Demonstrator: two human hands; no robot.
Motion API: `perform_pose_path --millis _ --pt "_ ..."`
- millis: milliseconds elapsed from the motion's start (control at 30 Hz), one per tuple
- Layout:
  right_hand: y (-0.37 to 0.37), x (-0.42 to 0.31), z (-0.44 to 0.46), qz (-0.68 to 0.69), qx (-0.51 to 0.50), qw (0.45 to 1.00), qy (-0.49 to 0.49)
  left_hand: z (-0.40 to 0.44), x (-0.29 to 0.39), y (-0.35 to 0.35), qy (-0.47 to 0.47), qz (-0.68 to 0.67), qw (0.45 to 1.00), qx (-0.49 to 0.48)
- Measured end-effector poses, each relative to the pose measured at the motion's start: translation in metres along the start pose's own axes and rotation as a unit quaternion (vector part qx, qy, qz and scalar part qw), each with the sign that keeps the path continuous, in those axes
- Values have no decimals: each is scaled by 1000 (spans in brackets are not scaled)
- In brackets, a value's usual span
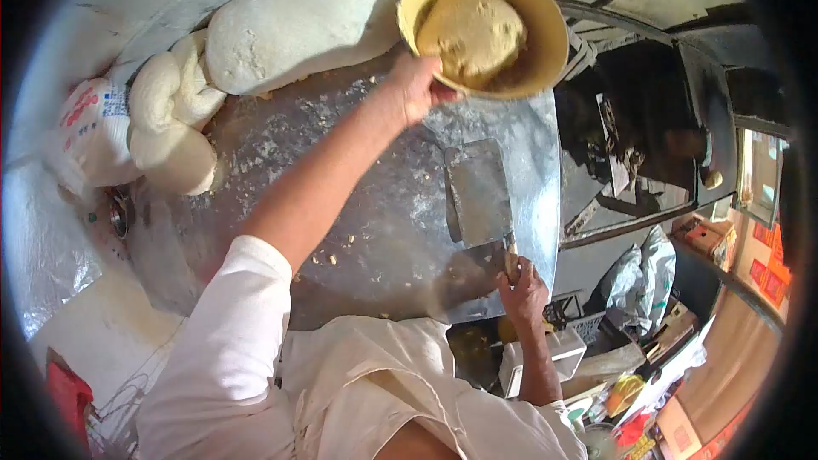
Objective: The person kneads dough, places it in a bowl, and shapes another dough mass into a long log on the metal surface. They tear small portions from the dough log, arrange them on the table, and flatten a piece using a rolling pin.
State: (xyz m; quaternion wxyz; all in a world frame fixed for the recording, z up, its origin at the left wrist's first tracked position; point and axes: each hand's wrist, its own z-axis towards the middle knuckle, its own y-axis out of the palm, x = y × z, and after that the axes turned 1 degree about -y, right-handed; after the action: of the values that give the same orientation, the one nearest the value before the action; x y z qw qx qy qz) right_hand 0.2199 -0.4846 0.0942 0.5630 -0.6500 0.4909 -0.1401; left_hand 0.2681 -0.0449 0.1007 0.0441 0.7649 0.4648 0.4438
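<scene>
My left hand [417,89] reaches to the far side of the metal worktop [383,204] and grips the near rim of a yellow bowl [545,43]. The bowl is tilted toward me, and a tan, dough-like lump [473,30] rests inside it. My right hand [523,291], at the near right edge, is closed round the wooden handle of a cleaver [481,192]. Its broad rectangular blade is over the floury worktop, with a dark shadow along its left side. From this view I cannot tell whether the blade touches the surface.
A large pale dough mass [298,21] lies along the back. Left of it are a twisted white cloth-like bundle [175,119] and a printed white sack [94,132]. A blackened stove-like opening [639,119] is at the right. Below it stand silvery bags [648,277] and a white container [562,353].
</scene>
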Motion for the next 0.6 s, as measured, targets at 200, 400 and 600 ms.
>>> perform_pose_path --millis 200,400,600 --pt "1 -5 11 -19 -39 999 -13 -22 5 -61 131 292 947 32" --pt "-2 -36 34 -50 12 997 -51 -229 -78 -237 243 667 663 238" --pt "20 -55 60 -151 94 979 -97 -347 -131 -343 139 733 572 340"
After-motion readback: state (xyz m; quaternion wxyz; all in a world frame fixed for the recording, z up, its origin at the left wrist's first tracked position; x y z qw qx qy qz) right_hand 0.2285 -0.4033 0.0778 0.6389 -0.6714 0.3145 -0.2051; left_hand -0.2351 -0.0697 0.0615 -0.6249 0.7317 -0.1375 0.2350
